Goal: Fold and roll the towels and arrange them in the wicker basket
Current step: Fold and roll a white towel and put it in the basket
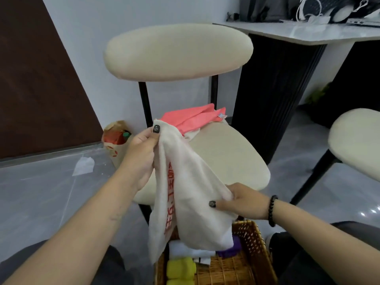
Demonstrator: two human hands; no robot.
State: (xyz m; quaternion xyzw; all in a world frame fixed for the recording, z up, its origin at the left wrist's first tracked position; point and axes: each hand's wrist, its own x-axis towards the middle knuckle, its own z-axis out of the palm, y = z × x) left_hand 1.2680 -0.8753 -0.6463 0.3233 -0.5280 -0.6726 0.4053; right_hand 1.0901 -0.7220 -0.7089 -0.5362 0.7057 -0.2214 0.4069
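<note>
- A white towel (pixel 191 194) with red lettering down one fold hangs in mid-air between two hands, in front of a cream chair (pixel 232 161) and above a wicker basket (pixel 253 262).
- The left hand (pixel 141 157) pinches the towel's upper corner between thumb and fingers, held high near the chair seat's front edge.
- The right hand (pixel 244 202) grips the towel's lower right edge (a dark bead bracelet (pixel 272 210) circles that wrist), with cloth bunched under the thumb.
- The towel's loose bottom drapes down over the far part of the basket, hiding part of what lies inside.
- In the basket sit a yellow roll (pixel 181 268) at the near left, a white folded towel (pixel 189 251) just behind it, and a purple one (pixel 232 247) to the right, partly covered by the hanging cloth.
- A pink towel (pixel 193 118) lies on the back of the chair seat, on top of another pale cloth whose edge shows beneath it.
- On the grey floor, left of the chair, a paper bag (pixel 115 140) stands against the wall, with a scrap of white paper (pixel 83 165) near it.
- A second cream chair (pixel 355 140) shows at the right edge, beside a dark-based table (pixel 308 33) with a pale top.
</note>
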